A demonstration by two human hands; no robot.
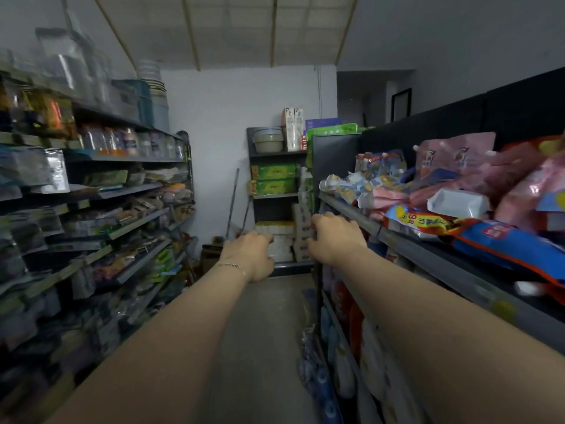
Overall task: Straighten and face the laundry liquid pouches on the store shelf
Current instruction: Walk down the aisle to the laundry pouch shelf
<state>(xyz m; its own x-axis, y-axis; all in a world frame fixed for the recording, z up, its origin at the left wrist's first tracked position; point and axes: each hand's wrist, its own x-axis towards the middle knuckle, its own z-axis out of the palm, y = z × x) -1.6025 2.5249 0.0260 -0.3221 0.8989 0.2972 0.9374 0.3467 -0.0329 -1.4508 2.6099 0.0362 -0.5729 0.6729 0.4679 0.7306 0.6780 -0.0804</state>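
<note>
Head view: my left hand (250,255) and right hand (333,237) hover loosely curled, empty; pouches (443,185) right of them lie jumbled, seemingly none faced yet.

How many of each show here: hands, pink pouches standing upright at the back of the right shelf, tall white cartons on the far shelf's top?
Hands: 2 (left hand, right hand)
Upright pink pouches: 2
Tall white cartons: 2
Total: 6
</note>
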